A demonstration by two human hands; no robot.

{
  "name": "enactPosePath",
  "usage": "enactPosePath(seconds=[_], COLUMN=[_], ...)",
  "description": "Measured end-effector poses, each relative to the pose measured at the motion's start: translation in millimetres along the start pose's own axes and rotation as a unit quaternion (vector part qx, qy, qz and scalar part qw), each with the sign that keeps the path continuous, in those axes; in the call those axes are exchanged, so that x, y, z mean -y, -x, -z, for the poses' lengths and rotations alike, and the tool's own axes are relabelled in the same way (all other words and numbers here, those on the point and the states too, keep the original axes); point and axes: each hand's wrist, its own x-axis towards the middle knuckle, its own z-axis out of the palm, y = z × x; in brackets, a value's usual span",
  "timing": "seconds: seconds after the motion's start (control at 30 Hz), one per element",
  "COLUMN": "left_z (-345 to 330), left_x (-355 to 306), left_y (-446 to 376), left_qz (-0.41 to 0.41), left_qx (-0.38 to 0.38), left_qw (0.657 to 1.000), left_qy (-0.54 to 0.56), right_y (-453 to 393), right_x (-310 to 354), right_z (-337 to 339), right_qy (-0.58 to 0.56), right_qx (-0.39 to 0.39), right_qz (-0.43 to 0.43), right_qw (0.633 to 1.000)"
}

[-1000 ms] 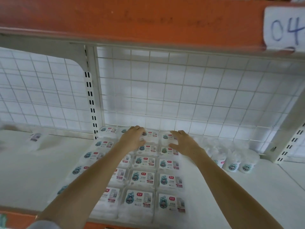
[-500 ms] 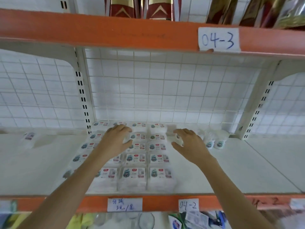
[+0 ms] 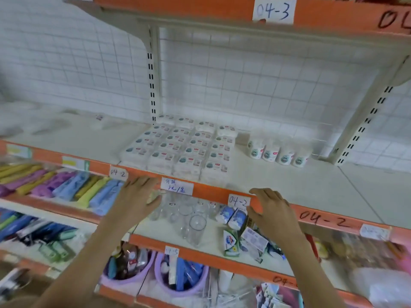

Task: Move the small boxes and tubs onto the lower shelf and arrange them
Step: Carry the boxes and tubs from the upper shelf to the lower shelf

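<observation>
Several small clear boxes (image 3: 184, 147) with blue-and-red labels lie in neat rows on the white shelf (image 3: 300, 185) marked 04-2. To their right stand several small round tubs (image 3: 278, 153) in a row. My left hand (image 3: 135, 201) hovers in front of the shelf's orange front edge, fingers relaxed and holding nothing. At about the same height, my right hand (image 3: 271, 210) is spread loosely beside the 04-2 label and is also empty. Both hands are well clear of the boxes.
The upper shelf edge (image 3: 200, 7) marked 04-3 overhangs. A wire grid back panel (image 3: 255, 81) and slotted uprights (image 3: 152, 85) bound the bay. Below sit clear glasses (image 3: 196, 225), soap packets (image 3: 231, 241), coloured pouches (image 3: 66, 185) and purple buckets (image 3: 181, 274).
Both hands have pulled back off the boxes, from deep on the shelf to in front of its orange edge. The view has backed away and tilted down, revealing lower shelves.
</observation>
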Motion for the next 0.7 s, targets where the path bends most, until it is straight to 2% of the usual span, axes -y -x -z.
enactPosePath(seconds=[0.33, 0.53, 0.7], left_z=[35, 73, 102], left_x=[24, 69, 119], left_y=[133, 214, 275], left_qz=[0.138, 0.277, 0.327], left_qx=[0.044, 0.046, 0.023], left_qw=[0.989, 0.957, 0.936], left_qy=[-0.038, -0.066, -0.130], right_y=[44, 27, 10], right_x=[55, 145, 244], right_z=[-36, -57, -82], right_qy=[-0.067, -0.135, -0.160], right_qx=[0.054, 0.083, 0.104], right_qz=[0.073, 0.170, 0.249], right_qw=[0.994, 0.973, 0.949])
